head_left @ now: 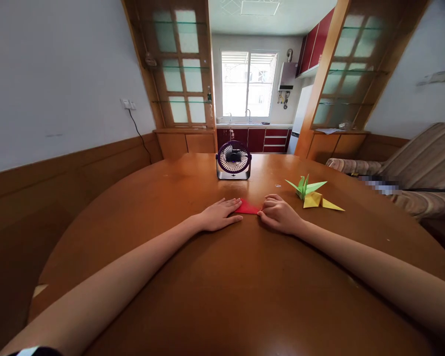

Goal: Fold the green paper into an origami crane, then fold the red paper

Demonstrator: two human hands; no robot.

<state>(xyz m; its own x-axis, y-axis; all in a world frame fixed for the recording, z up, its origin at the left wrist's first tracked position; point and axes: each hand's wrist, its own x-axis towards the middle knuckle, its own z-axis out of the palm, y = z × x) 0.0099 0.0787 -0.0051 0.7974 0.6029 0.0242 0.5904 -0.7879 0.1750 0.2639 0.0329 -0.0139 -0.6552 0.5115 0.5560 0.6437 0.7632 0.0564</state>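
Observation:
A small piece of red paper [246, 207], folded flat, lies on the round wooden table [215, 277] between my hands. My left hand [219, 214] lies flat with its fingers spread, pressing the paper's left edge. My right hand [280, 213] has its fingers curled and pinches the paper's right corner against the table. To the right of my right hand stand a green paper crane [304, 187] and a yellow paper crane [319, 201], touching each other.
A small purple desk fan [233, 160] stands at the table's far side, facing me. A striped sofa [411, 173] is at the right. Wood-panelled walls and glass-shelved dividers frame a kitchen behind.

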